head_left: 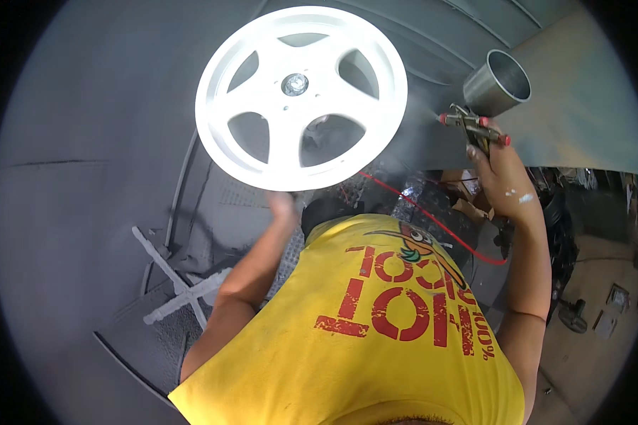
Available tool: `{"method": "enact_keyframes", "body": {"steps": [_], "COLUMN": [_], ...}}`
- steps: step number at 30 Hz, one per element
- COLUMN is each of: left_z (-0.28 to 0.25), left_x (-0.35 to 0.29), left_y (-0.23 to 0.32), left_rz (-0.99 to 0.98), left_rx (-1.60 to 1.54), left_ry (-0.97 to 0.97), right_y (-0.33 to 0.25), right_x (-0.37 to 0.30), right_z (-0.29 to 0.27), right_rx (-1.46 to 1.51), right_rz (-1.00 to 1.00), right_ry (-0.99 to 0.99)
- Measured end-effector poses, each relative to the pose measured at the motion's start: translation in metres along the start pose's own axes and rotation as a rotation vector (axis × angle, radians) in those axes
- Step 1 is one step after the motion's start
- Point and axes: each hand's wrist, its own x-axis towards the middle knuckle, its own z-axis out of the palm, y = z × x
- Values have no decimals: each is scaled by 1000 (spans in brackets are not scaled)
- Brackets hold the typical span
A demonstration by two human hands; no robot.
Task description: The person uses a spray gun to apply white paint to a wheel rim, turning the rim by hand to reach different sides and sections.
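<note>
A white five-spoke wheel rim (262, 142) faces me at the top centre, with a shiny metal piece (295, 85) at its hub. My right hand (503, 170) is closed round the handle of a spray gun (468, 126) with red-tipped knobs. A metal paint cup (485, 88) sits on top of the gun. The nozzle points left at the rim, apart from it, and a faint mist hangs between them. My left hand (283, 209) is at the rim's lower edge; it is blurred and its fingers are hidden.
A red hose (432, 219) runs across below the gun. At the lower left stands a paint-coated cross-shaped stand (184, 290). Grey walls (85, 142) lie to the left. A dark tyre (560, 241) and a small fan (573, 315) are at the right.
</note>
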Motion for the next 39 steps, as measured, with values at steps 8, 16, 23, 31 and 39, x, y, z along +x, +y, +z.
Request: {"method": "enact_keyframes", "body": {"steps": [8,16,23,31,39], "left_z": [81,82,112,137,151], "left_x": [-79,-81,-94,-103,-106], "left_y": [-72,-72,-54,-41,-38], "left_rz": [-115,-197,-538,-528,-407], "left_rx": [747,746,183,-56,81], "left_ry": [-1131,-917,-488,-197,-355], "right_y": [13,18,14,6,-15], "right_x": [-19,-26,-12,6,57], "right_z": [3,5,-12,-25,-40], "right_rx": [60,265,152,216,269], "right_rz": [-197,-111,-353,-493,-578], "right_ry": [-140,-321,-429,-524,-361]}}
